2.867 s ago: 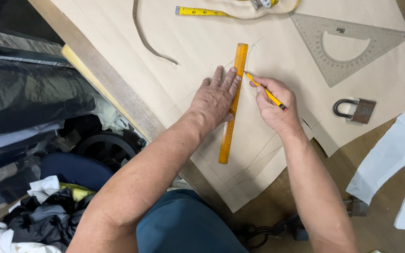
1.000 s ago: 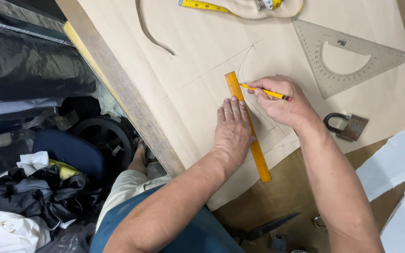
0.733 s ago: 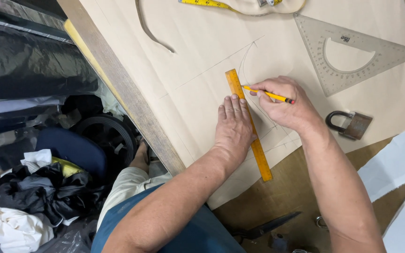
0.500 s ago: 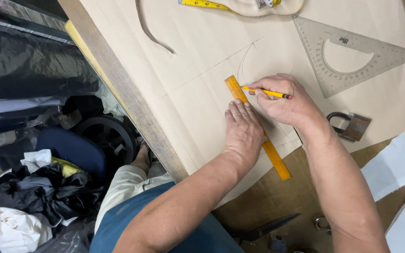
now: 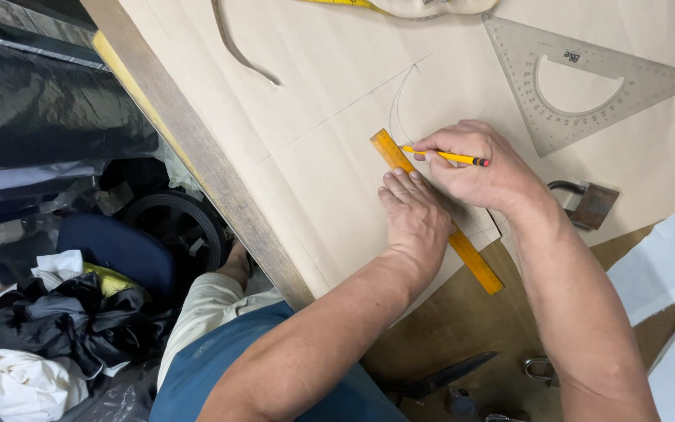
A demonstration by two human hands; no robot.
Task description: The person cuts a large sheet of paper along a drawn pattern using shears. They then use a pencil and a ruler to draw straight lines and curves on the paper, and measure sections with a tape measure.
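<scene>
My left hand [image 5: 413,217] lies flat, fingers together, pressing an orange ruler [image 5: 478,263] onto beige pattern paper [image 5: 330,86]. The ruler runs diagonally from upper left to lower right, its lower end past the paper's edge. My right hand [image 5: 478,168] grips a yellow pencil [image 5: 447,156] whose tip touches the paper by the ruler's upper end. Thin pencil lines and a curve [image 5: 396,101] are drawn on the paper above the hands.
A clear set square with protractor [image 5: 587,86] lies at the upper right, a padlock [image 5: 583,203] right of my wrist. A curved strip [image 5: 236,47] and yellow tape measure [image 5: 337,3] lie at the top. Scissors [image 5: 447,375] rest below. White paper sheets [image 5: 666,266] lie right. Cloth piles sit beyond the table's left edge [image 5: 197,148].
The ruler has been turned and slid down to the right, its lower end now off the paper. My left hand followed it. The pencil hand stays by the ruler's upper end.
</scene>
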